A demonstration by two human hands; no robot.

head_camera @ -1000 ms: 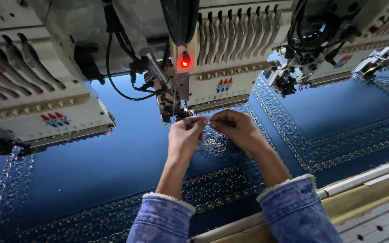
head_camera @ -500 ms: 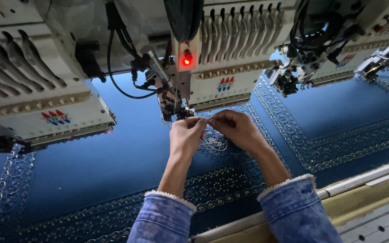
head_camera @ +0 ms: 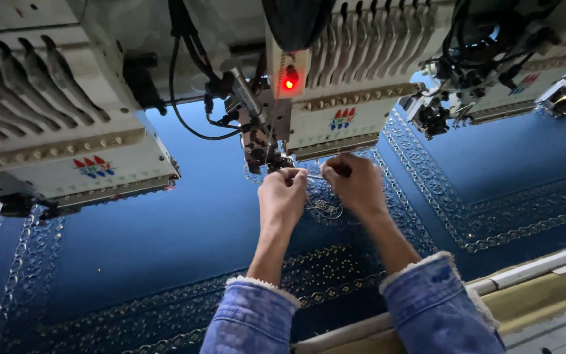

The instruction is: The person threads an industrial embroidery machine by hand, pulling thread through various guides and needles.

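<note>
Deep blue fabric, bordered with pale embroidered bands of chain and dot motifs, lies stretched flat beneath a row of multi-needle embroidery heads in the head view. The middle embroidery head carries a lit red indicator lamp on its cream front, with a black cable looping down on its left side; a second embroidery head stands to the left and a third to the right. Both hands are raised to the needle area at the lower left corner of the middle head. The left hand is closed into a loose fist, thumb and forefinger pressed together just below the needles, apparently pinching a fine thread that is too thin to make out with certainty. The right hand sits just beside it, fingers curled and pinched around a slim metallic tool whose tip points toward the left hand; the tool's kind cannot be told. Beneath the hands a small round embroidered motif shows on the fabric. Both forearms emerge from fleece-lined denim sleeves. A pale frame rail runs along the fabric's near right edge.
</note>
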